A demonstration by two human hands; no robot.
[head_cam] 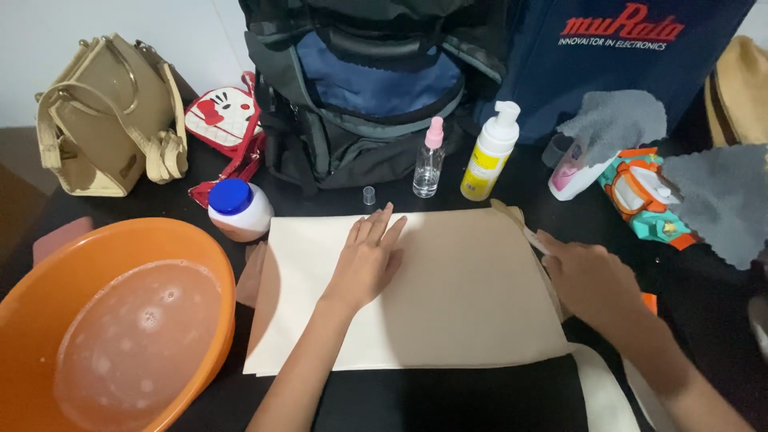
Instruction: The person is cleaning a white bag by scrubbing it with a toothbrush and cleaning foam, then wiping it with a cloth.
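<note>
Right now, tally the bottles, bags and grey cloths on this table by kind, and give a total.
Bottles: 3 – white jar-like bottle with blue cap, clear spray bottle with pink top, white and yellow pump bottle
Bags: 3 – beige handbag, dark backpack, flat tan bag under the hands
Grey cloths: 2 –
Total: 8

The left hand [366, 260] lies palm down, fingers straight and close together, pointing away from the body, with no grip closed on anything; its bare forearm runs back toward the lower edge. The right hand [588, 276] is curled, knuckles up, its grip pinched shut at the fingertips, forearm angling off to the lower right.
</note>
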